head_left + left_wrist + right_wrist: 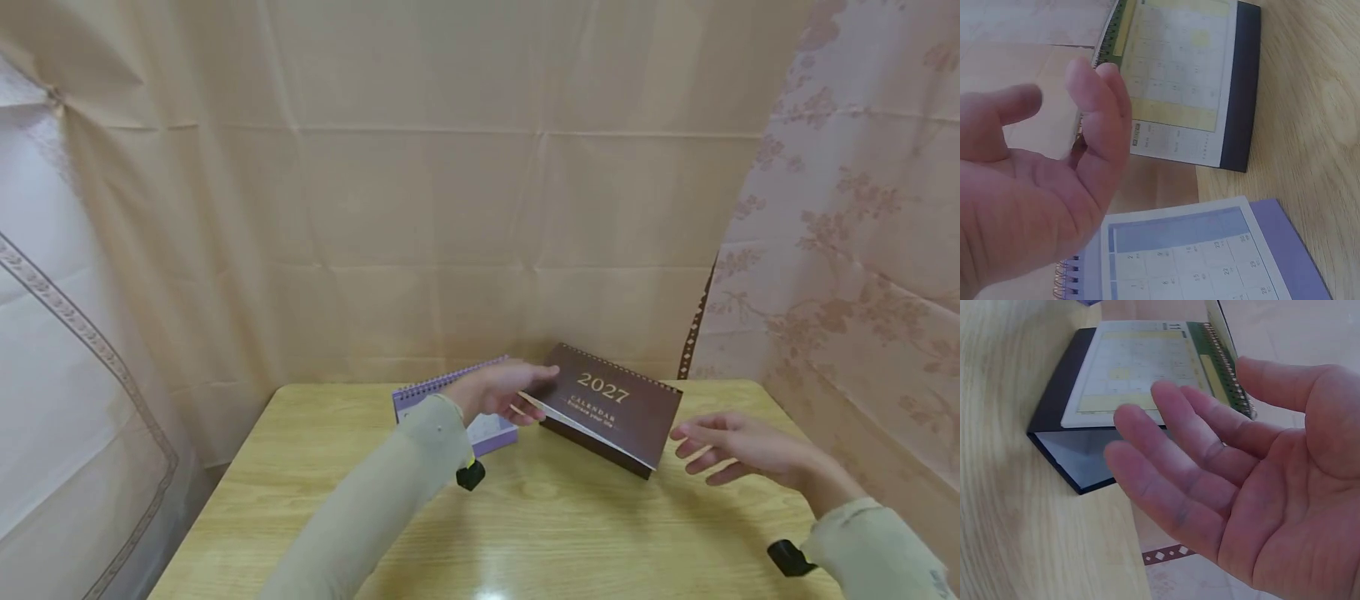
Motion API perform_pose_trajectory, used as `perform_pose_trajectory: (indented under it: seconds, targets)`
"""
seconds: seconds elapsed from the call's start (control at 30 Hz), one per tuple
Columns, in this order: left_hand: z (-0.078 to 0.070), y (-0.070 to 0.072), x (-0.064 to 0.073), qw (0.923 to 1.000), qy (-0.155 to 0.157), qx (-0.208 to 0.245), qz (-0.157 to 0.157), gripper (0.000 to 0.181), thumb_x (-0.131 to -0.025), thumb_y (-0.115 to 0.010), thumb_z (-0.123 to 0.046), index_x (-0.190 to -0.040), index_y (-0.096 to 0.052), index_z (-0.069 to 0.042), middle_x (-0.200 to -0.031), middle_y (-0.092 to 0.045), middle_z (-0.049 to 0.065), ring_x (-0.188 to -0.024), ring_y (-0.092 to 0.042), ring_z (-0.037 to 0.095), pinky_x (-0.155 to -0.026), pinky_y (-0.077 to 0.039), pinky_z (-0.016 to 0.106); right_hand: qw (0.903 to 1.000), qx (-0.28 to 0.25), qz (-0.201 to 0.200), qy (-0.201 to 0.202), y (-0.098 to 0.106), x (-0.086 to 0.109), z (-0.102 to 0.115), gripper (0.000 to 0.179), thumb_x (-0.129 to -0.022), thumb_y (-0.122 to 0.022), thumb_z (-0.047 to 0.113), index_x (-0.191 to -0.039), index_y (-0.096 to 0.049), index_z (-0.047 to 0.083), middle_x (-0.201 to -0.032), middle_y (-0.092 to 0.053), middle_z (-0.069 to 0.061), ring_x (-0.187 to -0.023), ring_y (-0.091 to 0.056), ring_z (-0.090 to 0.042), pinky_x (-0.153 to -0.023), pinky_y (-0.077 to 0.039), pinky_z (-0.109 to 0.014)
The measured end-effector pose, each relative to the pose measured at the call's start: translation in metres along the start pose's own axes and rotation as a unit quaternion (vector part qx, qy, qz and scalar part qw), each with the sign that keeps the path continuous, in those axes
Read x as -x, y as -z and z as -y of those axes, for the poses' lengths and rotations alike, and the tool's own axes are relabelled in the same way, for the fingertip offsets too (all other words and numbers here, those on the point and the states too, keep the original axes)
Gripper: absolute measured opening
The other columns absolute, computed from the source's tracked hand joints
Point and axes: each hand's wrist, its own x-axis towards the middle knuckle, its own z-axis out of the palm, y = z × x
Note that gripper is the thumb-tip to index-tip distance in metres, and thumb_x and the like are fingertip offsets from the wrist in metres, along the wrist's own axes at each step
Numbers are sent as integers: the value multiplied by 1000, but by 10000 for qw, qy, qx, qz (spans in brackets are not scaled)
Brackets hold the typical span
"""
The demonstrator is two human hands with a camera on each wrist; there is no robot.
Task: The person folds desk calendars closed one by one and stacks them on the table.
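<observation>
A brown desk calendar (600, 404) marked 2027 stands tilted on its base, its cover raised a little off the pages. Both wrist views show a month page (1172, 81) under that cover, with a coil binding (1225, 362) along the top. At the brown calendar's left edge is my left hand (498, 387), thumb and bent fingers apart, the thumb overlapping the cover in the head view. Beyond the right edge, my right hand (742, 446) hovers palm up with loosely spread fingers and nothing in them. Partly hidden behind my left forearm stands a purple desk calendar (495, 442).
Both calendars stand toward the back of a light wooden table (570, 533). A beige cloth (420, 208) hangs behind it, and a pink floral curtain (862, 233) hangs on the right. A white cloth (67, 358) hangs on the left.
</observation>
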Motion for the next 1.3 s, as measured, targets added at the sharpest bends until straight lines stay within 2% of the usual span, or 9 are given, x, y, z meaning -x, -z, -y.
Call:
perform_pose_trajectory:
  seconds: [0.07,0.2,0.33,0.4,0.53,0.7,0.8,0.9,1.3]
  targets:
    - [2,0,0,9998,102,-171,30,36,-103,-60,-32,-130,-57,-10,-135,-52,9,-78,-65,25,-59,-55,26,9999,-94,40,-79,-3,-2,-1,50,-110,-45,33,-137,-52,-8,-118,-66,-15,-107,-65,-36,-86,-57,-52]
    - [7,3,1,9987,225,-442,108,25,-102,-61,-29,-111,-62,-6,-111,-61,14,-71,-63,21,-57,-53,25,9997,-153,121,-120,-6,-5,-3,49,-110,-45,34,-133,-56,-8,-115,-68,-14,-104,-67,-36,-85,-57,-53]
    - [9,4,2,9982,281,-520,91,26,-102,-61,-31,-108,-63,-5,-104,-66,22,-67,-63,19,-58,-54,26,9997,-138,170,-119,-7,-6,-6,46,-110,-44,33,-130,-58,-6,-114,-68,-13,-105,-66,-37,-85,-56,-54]
    - [10,4,2,9981,307,-526,37,29,-102,-62,-31,-113,-62,-4,-112,-65,24,-68,-64,20,-60,-54,26,9997,-126,186,-113,-7,-6,-7,46,-110,-43,33,-129,-59,-6,-114,-68,-14,-105,-66,-37,-85,-56,-54]
    - [14,2,1,9976,365,-575,-141,44,-100,-64,-32,-135,-57,-6,-137,-54,20,-75,-66,23,-65,-56,30,9998,46,177,-121,-7,-7,-10,46,-110,-43,32,-127,-59,-7,-114,-67,-15,-105,-65,-37,-84,-56,-54]
    - [21,0,-2,9967,343,-673,-291,64,-100,-66,-31,-153,-42,-6,-159,-34,18,-94,-70,33,-83,-58,42,9988,437,75,-210,-10,-9,-12,47,-110,-46,32,-125,-59,-9,-114,-68,-16,-103,-67,-37,-79,-57,-50]
    - [25,-3,-4,9962,327,-723,-372,69,-99,-67,-32,-154,-37,-3,-161,-31,21,-110,-66,40,-93,-54,50,9983,515,4,-288,-11,-11,-11,45,-109,-48,32,-125,-61,-8,-112,-68,-15,-102,-67,-36,-78,-57,-49]
    - [29,-6,-7,9955,334,-771,-428,71,-99,-67,-34,-154,-36,-1,-160,-32,22,-120,-59,45,-97,-52,53,9981,528,21,-311,-12,-11,-9,45,-109,-48,32,-125,-61,-7,-110,-67,-15,-101,-67,-36,-78,-57,-50]
    - [41,-15,-18,9958,302,-655,-561,70,-97,-70,-33,-150,-39,0,-156,-38,19,-127,-50,46,-100,-49,55,9981,523,141,-303,-15,-12,-11,47,-110,-45,33,-127,-58,-9,-116,-67,-15,-106,-66,-38,-83,-56,-52]
